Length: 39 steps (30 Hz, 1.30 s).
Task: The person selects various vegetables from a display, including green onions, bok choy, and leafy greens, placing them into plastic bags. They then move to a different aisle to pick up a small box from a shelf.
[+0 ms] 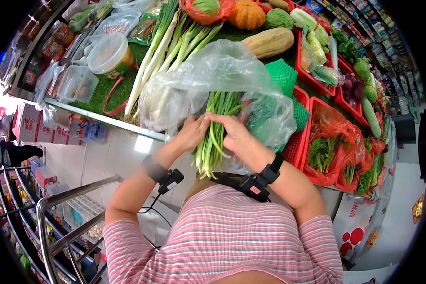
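Note:
A bunch of thin green onions [218, 133] points its pale ends toward me and its green tops away, under a clear plastic bag [213, 67]. My left hand [194, 133] grips the bunch from the left. From the right, my right hand [233, 128] holds it, with fingertips of both hands meeting across the stalks. The bag is puffed up and crumpled beyond my hands, and its film also spreads to the right. The far tops of the green onions are partly hidden by the cloudy plastic.
Large leeks [152, 67] lie left of the bag on green turf matting. A butternut-like squash [269, 42] and an orange pumpkin [246, 15] sit beyond. Red baskets [305, 142] of vegetables line the right. A metal rail [78, 191] stands at lower left; a person [10, 152] is farther left.

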### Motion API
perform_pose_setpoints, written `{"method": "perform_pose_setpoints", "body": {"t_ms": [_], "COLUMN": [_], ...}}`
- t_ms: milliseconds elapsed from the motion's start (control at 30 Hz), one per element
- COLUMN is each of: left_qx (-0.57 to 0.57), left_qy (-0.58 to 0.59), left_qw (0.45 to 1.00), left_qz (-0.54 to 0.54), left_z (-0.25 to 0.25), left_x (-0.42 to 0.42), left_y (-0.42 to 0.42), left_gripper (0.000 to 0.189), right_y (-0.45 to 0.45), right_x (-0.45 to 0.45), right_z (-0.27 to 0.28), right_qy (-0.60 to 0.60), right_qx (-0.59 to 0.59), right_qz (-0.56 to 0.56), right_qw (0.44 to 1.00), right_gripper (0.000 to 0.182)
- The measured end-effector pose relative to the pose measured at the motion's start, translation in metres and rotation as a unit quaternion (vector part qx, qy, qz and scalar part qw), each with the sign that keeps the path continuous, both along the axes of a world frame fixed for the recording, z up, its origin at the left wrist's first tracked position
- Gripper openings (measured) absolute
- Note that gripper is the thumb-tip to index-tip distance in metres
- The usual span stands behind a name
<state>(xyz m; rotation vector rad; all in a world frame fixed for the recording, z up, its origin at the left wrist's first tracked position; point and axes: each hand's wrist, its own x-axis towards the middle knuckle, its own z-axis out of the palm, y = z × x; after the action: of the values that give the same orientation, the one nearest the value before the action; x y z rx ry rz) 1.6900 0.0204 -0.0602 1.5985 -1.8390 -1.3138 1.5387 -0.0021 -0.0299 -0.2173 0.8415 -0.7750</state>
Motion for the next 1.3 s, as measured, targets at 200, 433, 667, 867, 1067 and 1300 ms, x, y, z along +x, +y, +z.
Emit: {"method": "perform_pose_setpoints", "body": {"t_ms": [200, 433, 667, 867, 1067, 1300], "left_qx": [-0.031, 0.056, -0.047, -0.335, -0.344, -0.155], "left_qy": [0.023, 0.221, -0.072, 0.009, -0.156, 0.095], "left_qw": [0.999, 0.974, 0.991, 0.931, 0.913, 0.981], "left_qz": [0.028, -0.003, -0.105, -0.144, -0.15, -0.062], "left_z": [-0.005, -0.003, 0.054, 0.142, 0.099, 0.11], "left_x": [-0.002, 0.006, 0.033, 0.009, 0.003, -0.005], "left_y": [0.0, -0.002, -0.009, -0.039, -0.094, -0.127], "left_gripper": [0.05, 0.051, 0.028, 0.039, 0.046, 0.031], "right_y": [0.001, -0.001, 0.006, 0.01, 0.016, -0.001], "right_x": [0.003, 0.001, -0.006, -0.006, 0.003, 0.003], "right_z": [0.005, 0.006, -0.011, -0.033, -0.009, -0.042], "right_qy": [0.043, 0.082, 0.211, 0.266, 0.314, 0.296], "right_qx": [-0.009, -0.023, 0.022, 0.023, -0.131, 0.057], "right_qz": [0.012, 0.058, 0.021, -0.018, -0.068, 0.07], "right_qw": [0.999, 0.995, 0.977, 0.964, 0.938, 0.951], "right_gripper": [0.023, 0.027, 0.015, 0.021, 0.046, 0.023]}}
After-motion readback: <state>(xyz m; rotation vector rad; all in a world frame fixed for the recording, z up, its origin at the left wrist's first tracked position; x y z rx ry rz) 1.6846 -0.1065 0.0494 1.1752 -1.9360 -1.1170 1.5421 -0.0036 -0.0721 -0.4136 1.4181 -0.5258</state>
